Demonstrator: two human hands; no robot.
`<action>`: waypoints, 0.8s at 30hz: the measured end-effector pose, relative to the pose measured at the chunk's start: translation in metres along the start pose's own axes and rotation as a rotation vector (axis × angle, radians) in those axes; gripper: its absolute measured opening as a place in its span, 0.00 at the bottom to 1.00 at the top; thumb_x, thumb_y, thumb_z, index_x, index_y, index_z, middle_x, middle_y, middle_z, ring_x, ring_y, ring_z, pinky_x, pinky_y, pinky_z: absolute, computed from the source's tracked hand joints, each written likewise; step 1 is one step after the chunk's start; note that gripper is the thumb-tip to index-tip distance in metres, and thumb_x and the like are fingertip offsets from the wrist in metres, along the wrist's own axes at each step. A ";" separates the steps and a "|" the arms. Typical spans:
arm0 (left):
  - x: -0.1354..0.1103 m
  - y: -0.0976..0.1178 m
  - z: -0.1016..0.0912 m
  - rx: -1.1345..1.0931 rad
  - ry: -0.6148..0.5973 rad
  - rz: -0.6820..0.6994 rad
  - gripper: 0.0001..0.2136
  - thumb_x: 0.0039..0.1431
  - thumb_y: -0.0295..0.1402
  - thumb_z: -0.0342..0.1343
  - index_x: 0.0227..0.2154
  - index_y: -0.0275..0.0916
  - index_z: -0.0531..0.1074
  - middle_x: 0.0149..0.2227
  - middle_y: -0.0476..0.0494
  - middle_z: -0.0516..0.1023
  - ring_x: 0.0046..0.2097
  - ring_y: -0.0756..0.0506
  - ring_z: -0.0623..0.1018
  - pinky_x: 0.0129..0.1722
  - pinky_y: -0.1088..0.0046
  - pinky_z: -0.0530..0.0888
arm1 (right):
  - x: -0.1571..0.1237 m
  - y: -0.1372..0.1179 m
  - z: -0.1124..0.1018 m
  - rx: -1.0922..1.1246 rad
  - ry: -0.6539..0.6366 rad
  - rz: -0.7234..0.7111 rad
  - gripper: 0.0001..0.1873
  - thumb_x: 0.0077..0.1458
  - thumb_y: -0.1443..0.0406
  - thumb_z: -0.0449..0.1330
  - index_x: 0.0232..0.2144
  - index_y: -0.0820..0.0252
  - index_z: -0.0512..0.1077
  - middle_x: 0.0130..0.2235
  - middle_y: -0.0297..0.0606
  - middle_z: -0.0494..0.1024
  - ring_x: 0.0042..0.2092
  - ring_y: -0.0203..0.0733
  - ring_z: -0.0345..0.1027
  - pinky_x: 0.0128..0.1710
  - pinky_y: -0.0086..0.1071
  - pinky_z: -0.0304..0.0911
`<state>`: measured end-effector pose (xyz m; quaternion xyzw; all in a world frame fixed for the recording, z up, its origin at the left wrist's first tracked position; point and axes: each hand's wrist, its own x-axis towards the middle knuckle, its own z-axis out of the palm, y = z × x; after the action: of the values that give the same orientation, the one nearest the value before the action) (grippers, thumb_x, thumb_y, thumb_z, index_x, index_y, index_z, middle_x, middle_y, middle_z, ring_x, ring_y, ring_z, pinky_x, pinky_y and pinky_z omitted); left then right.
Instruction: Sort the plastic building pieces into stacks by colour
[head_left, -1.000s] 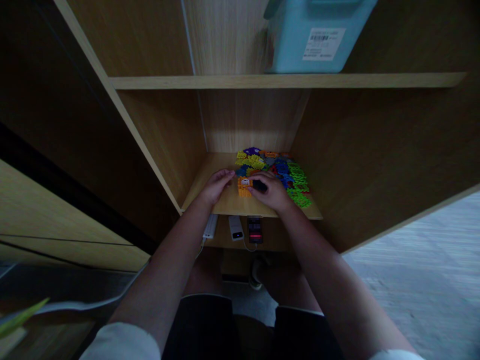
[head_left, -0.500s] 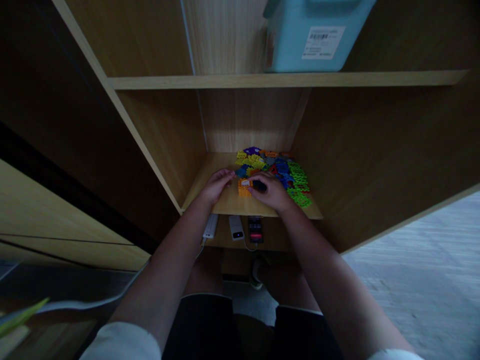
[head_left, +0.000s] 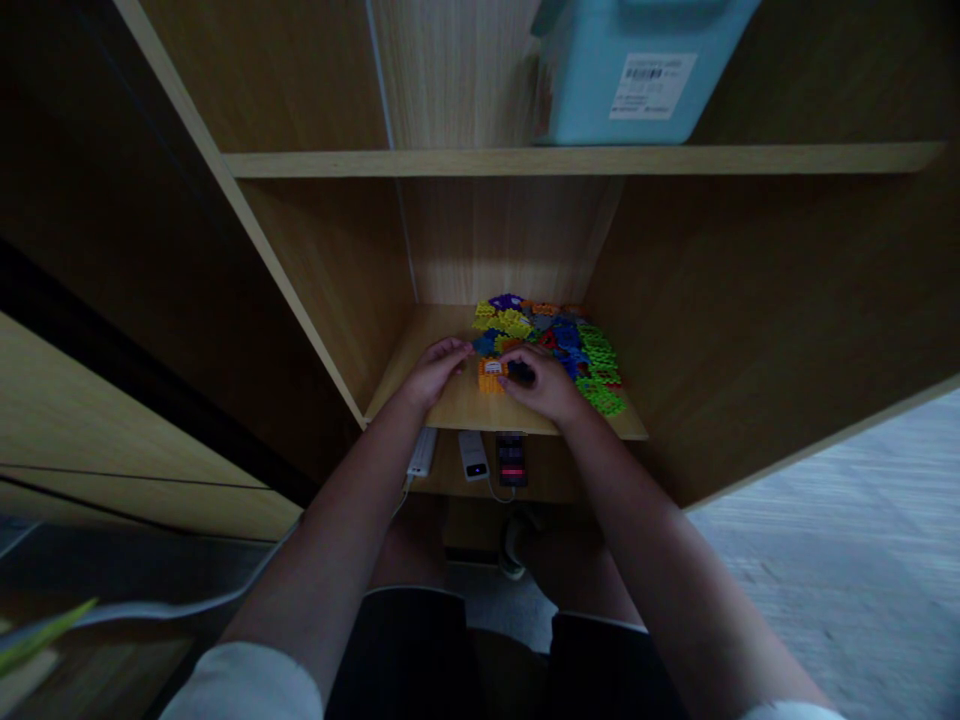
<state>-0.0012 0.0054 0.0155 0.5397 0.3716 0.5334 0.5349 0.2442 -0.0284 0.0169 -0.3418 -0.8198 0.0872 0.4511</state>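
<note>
My left hand [head_left: 441, 368] is closed in a pinch, its fingertips at the near edge of a flat blue notched building piece [head_left: 484, 345]. Just to the right, my right hand [head_left: 544, 382] has thumb and forefinger curled against an orange box-like block [head_left: 492, 382] built of notched pieces, with something white on its top. The block stands on the wooden shelf [head_left: 450, 411] between the two hands. Behind and right of my right hand lies a pile of plastic pieces, with yellow ones [head_left: 512, 323], blue ones [head_left: 571, 342] and green ones [head_left: 600, 375]. My right palm hides part of the pile.
A light-blue bin [head_left: 600, 110] with a label stands on the upper shelf [head_left: 322, 164], above my hands. On the ledge below lie a white power bank [head_left: 472, 455], a phone [head_left: 512, 462] and a white power strip [head_left: 422, 452] with cables. Cabinet walls enclose both sides.
Both hands, the blue piece and the orange block keep nearly the same places. The whole view has shifted very slightly.
</note>
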 end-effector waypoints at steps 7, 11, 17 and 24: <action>0.000 0.000 0.000 -0.026 -0.016 0.012 0.22 0.47 0.54 0.75 0.33 0.41 0.79 0.39 0.44 0.83 0.42 0.45 0.78 0.38 0.71 0.68 | -0.001 -0.002 0.000 0.017 -0.005 -0.014 0.10 0.64 0.60 0.67 0.48 0.50 0.76 0.47 0.39 0.82 0.51 0.50 0.77 0.54 0.46 0.72; 0.001 -0.001 0.000 -0.017 -0.014 0.013 0.22 0.47 0.54 0.74 0.33 0.41 0.79 0.39 0.44 0.83 0.42 0.45 0.78 0.38 0.70 0.68 | 0.000 0.002 -0.002 -0.063 0.102 0.013 0.07 0.70 0.60 0.61 0.47 0.51 0.76 0.47 0.42 0.81 0.51 0.51 0.76 0.54 0.46 0.71; 0.004 -0.003 -0.002 -0.006 0.004 0.005 0.23 0.48 0.55 0.73 0.33 0.40 0.78 0.40 0.43 0.83 0.43 0.45 0.78 0.38 0.71 0.69 | 0.001 0.017 -0.003 -0.367 0.241 0.156 0.13 0.73 0.61 0.53 0.45 0.55 0.78 0.46 0.47 0.82 0.50 0.56 0.73 0.56 0.50 0.67; 0.003 -0.004 0.000 0.014 0.016 0.007 0.22 0.49 0.54 0.73 0.33 0.40 0.79 0.40 0.42 0.84 0.43 0.44 0.79 0.38 0.71 0.69 | 0.001 0.020 0.007 -0.451 0.026 0.178 0.14 0.72 0.62 0.54 0.45 0.56 0.81 0.54 0.46 0.83 0.59 0.56 0.72 0.64 0.50 0.62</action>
<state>0.0005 0.0093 0.0119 0.5404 0.3779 0.5370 0.5261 0.2477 -0.0115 0.0049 -0.5060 -0.7792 -0.0629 0.3645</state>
